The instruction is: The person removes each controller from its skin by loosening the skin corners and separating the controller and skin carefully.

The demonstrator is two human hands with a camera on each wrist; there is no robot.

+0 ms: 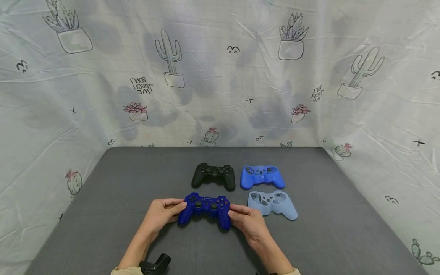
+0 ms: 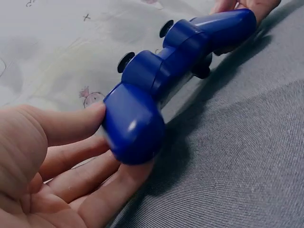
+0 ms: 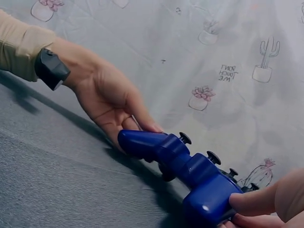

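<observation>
Evidently the dark blue gamepad (image 1: 205,209) lies on the grey surface (image 1: 103,214), the left hand (image 1: 161,214) and right hand (image 1: 250,223) each holding one handle in curled fingers; rigid, glossy plastic, probably light and slippery, best gripped at those handles

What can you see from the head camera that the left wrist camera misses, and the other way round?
Only the head view shows the black controller, the blue silicone cover and the pale blue silicone cover lying on the grey mat behind the hands.

Only the left wrist view shows, close up, the left hand's fingers curled under the glossy end of the grip.

Both show the dark blue controller held at its two ends by the left hand and right hand, with the cactus-print cloth behind.
</observation>
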